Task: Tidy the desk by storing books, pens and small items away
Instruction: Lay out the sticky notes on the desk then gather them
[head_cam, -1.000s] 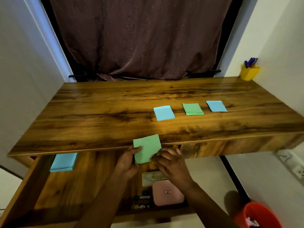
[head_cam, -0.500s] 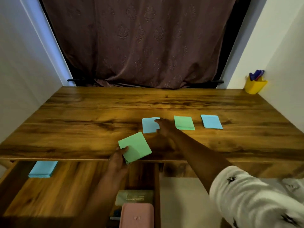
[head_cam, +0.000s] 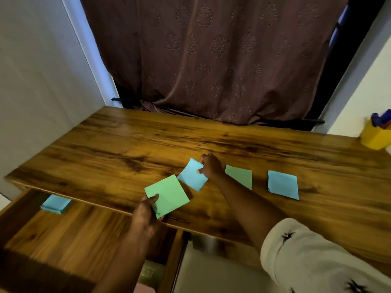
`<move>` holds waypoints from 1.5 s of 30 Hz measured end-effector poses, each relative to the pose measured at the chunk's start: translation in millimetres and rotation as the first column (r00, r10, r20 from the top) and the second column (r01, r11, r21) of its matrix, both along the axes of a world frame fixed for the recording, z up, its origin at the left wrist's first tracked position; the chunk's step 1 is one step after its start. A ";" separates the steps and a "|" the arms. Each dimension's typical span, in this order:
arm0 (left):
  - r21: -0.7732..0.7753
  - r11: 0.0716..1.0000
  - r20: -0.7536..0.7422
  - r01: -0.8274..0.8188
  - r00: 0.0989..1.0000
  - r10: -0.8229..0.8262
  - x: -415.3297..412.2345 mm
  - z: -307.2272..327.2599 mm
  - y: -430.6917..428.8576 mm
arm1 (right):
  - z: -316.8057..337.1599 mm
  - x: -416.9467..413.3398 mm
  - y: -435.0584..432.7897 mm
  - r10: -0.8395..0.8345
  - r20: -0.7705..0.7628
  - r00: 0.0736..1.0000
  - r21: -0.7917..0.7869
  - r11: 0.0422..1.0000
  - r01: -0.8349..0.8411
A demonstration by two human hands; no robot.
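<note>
- Since half a second ago, we have raised the blue pad (head_cam: pixel 191 175) by the middle of the desk (head_cam: pixel 127 144). It has turned and tilted up off the wood. Our right hand (head_cam: pixel 210 166) pinches its far corner between thumb and curled fingers.
- The desk is a wide wooden top, and its drawer (head_cam: pixel 63 233) stands pulled out below the front left edge.
- A yellow pen cup (head_cam: pixel 373 137) sits at the far right corner.
- Our left hand (head_cam: pixel 146 212) holds a green pad (head_cam: pixel 167 194) over the desk's front edge, with the thumb on top and the fingers curled beneath.
- A second green pad (head_cam: pixel 240 176) lies flat just right of our right hand. A second blue pad (head_cam: pixel 282 183) lies farther right, apart from it.
- A third blue pad (head_cam: pixel 56 204) lies at the drawer's far left, partly under the desk's front edge.
</note>
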State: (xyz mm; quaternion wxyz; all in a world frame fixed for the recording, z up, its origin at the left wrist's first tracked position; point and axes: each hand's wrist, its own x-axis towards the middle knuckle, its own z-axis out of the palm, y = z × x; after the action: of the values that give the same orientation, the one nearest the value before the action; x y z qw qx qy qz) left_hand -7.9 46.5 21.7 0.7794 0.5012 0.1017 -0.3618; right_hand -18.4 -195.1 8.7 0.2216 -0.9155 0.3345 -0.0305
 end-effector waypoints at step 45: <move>0.499 0.867 0.764 0.012 0.466 -0.446 -53.5 -26.8 -25.6 | -16.2 -167.5 74.4 -0.249 0.458 0.853 0.186 0.966 0.182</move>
State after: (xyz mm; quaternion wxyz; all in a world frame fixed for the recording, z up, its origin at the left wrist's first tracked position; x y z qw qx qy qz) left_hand -61.5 20.9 -5.1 0.5368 0.7790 -0.2941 -0.1359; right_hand -185.9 -120.7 -7.5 0.3541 -0.8188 0.3714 -0.2572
